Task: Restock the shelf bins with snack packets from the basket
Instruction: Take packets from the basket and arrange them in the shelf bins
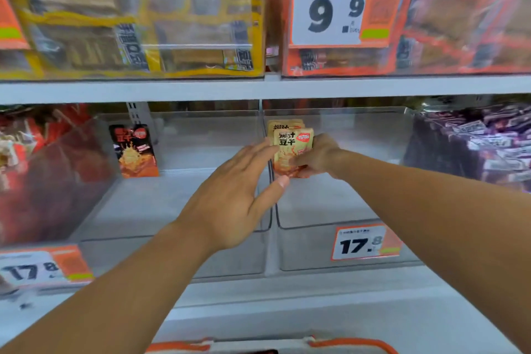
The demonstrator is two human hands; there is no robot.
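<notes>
Pinching glossy flat tan packets [291, 149], right hand [319, 156], clear rigid bin [344, 221]

A "9.9" price tag [339, 6] hangs above; two "17.8" price tags [365, 242] [40, 266] sit below.

- Our right hand [317, 156] is curled in a pinch grip, arm reaching in from lower right.
- Our left hand [234, 198] is flat, fingers straight, thumb splayed, forearm extended.
</notes>
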